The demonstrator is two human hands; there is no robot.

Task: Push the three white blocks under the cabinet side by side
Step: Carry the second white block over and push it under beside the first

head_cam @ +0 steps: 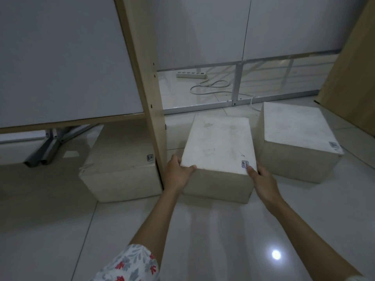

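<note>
Glossy pale floor tiles [203, 230] should let the middle white rectangular foam-like block [218, 147] slide, so the left hand [178, 173] and right hand [261, 179], each clasping a near corner between them, should press evenly to keep it square.

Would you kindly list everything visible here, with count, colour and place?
blocks: three, white, on the floor; left block partly under the cabinet, middle block held in front, right block beside it.
cabinet: one, white panels with a beige upright, left and top.
power strip: one, white, on the floor at the back, cable coiled beside it.
metal frame: one, silver, along the back wall's base.
metal legs: silver, under the cabinet at left.
floor: white glossy tiles.
board: one, beige, right edge.
left hand: on the middle block's near left corner.
right hand: on its near right corner.
</note>
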